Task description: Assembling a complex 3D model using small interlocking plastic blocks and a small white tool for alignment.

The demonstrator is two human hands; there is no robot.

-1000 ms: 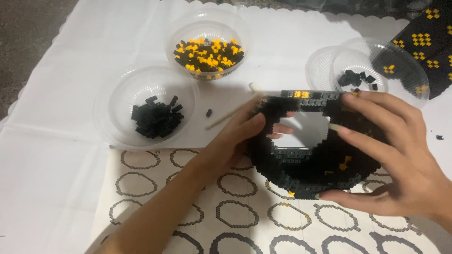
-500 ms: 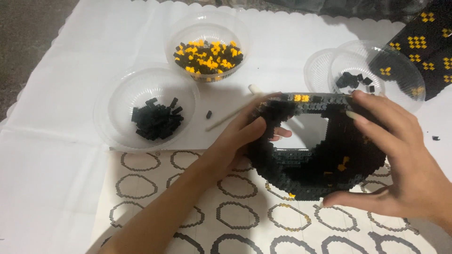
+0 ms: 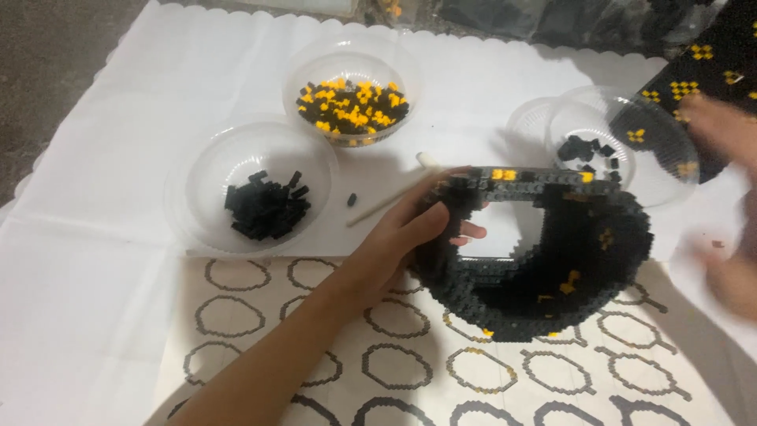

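Note:
My left hand grips the left side of a curved black brick model, with the fingers inside its opening. The model has a few yellow bricks and a grey top bar, and it stands tilted on a sheet printed with ring outlines. My right hand is a blur at the right edge. It is off the model, its fingers are spread and nothing is in it.
On the white cloth stand three clear bowls: one with black pieces, one with yellow and black pieces, and one nearly empty. A thin wooden stick lies by the model. A black and yellow brick panel sits at the top right.
My right hand let go of the model's right side and swung off to the right. My left hand keeps its grip, and the model has hardly moved.

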